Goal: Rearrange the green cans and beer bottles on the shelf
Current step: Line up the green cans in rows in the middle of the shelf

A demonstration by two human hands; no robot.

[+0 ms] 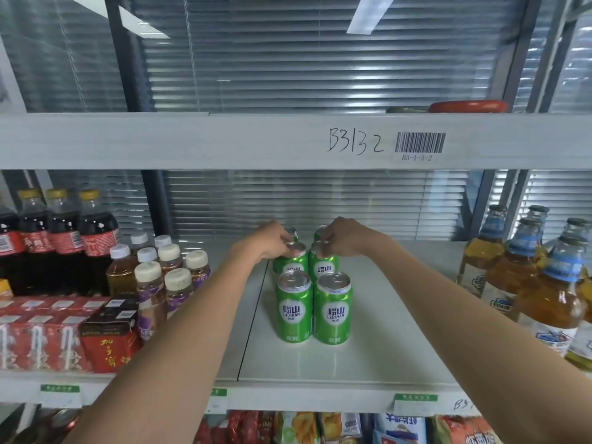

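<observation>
Green cans stand in two columns in the middle of the white shelf point(368, 357). The two front cans, left point(294, 310) and right point(333, 310), stand free. Behind them, my left hand point(272, 240) grips the top of the second-row left can point(293, 262), and my right hand point(341, 237) grips the top of the second-row right can point(325, 265). Further cans behind are mostly hidden by my hands. Amber beer bottles point(525, 277) with blue neck labels stand at the shelf's right end.
Cola bottles point(64, 238), white-capped tea bottles point(160, 277) and red drink cartons point(105, 334) fill the shelf's left side. An upper shelf beam point(192, 141) runs overhead. Snack packets point(320, 427) lie on the shelf below. Bare shelf surface lies between the cans and the beer bottles.
</observation>
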